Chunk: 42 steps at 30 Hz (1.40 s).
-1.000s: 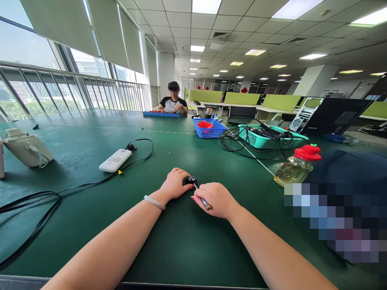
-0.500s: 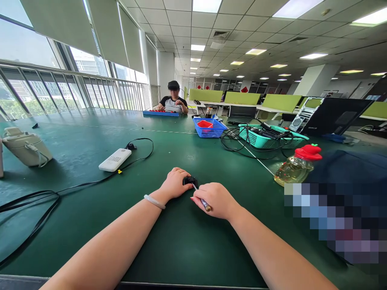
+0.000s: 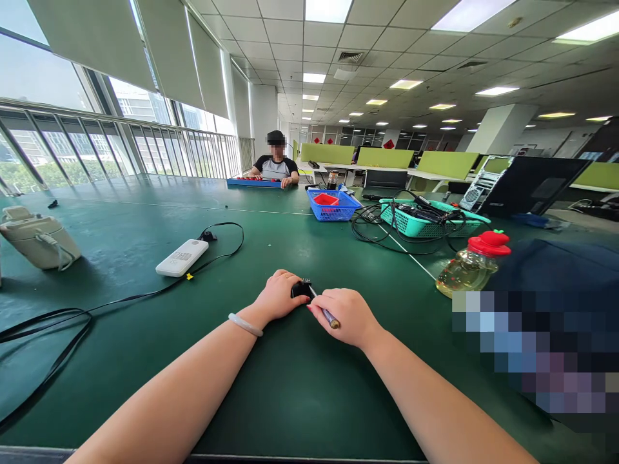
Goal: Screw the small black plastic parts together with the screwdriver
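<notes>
My left hand (image 3: 278, 295), with a pale bangle at its wrist, holds a small black block (image 3: 300, 290) down on the green table. Bits of metal show at the block's upper right edge; its exact kind is too small to tell. In my right hand (image 3: 347, 316) is a screwdriver (image 3: 331, 319), gripped by its dark handle with the fingers wrapped round. Its thin shaft slants up and left, and the tip is at the right side of the block. Whether the tip sits in a screw cannot be made out.
A white power bank (image 3: 182, 258) and a black cable (image 3: 130, 297) lie to the left. Rightward stand a red-lidded jar (image 3: 467, 270), a teal basket (image 3: 420, 225) with cables and a blue basket (image 3: 333, 209). Another person (image 3: 276, 167) sits across the table (image 3: 300, 399).
The black block has turned slightly, so its metal bits show at the top. The screwdriver and my right hand have shifted a little. The person opposite has lowered a hand.
</notes>
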Each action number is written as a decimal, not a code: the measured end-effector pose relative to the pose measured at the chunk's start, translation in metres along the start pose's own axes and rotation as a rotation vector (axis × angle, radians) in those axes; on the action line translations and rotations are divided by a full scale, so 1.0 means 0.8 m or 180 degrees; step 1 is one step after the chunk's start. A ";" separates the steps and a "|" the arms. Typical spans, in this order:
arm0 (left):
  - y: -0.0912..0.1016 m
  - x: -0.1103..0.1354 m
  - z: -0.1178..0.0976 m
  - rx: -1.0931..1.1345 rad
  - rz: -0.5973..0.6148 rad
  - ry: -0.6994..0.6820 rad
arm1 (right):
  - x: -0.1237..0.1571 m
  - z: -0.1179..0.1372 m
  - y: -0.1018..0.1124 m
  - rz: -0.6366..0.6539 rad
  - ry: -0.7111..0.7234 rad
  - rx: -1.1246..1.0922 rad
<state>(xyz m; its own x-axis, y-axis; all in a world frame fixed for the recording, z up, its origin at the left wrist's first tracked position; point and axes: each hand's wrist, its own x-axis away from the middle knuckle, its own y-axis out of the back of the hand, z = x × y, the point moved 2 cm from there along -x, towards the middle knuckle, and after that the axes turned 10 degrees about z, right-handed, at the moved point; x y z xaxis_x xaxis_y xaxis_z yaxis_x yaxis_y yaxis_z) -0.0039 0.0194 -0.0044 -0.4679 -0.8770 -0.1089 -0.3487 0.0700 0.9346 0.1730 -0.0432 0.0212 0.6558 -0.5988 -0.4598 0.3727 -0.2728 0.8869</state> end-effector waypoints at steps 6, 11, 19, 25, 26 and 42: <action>0.001 0.002 0.000 0.0071 0.0090 -0.0022 | 0.004 -0.030 0.008 -0.0698 -0.1185 -0.1116; 0.002 0.002 0.000 0.0119 0.0123 -0.0090 | 0.006 -0.052 0.001 -0.0952 -0.1910 -0.2653; 0.002 0.001 -0.002 0.0245 0.0289 -0.0204 | 0.001 -0.049 -0.019 -0.0549 -0.2065 -0.3586; 0.000 0.000 0.000 0.0251 0.0368 -0.0192 | 0.001 -0.051 -0.022 -0.0224 -0.2110 -0.3432; 0.000 0.000 -0.001 0.0220 0.0362 -0.0188 | 0.000 -0.051 -0.021 -0.0185 -0.2116 -0.3395; 0.008 0.001 -0.007 -0.0041 0.0464 -0.0084 | 0.002 -0.038 -0.004 -0.0382 -0.1958 -0.2531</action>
<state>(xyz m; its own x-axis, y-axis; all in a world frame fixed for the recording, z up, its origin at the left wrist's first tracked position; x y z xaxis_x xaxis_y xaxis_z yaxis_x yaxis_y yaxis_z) -0.0023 0.0162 0.0035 -0.5341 -0.8452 0.0198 -0.2650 0.1896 0.9454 0.1927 -0.0208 0.0159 0.2168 -0.9457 -0.2424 0.8904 0.0897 0.4464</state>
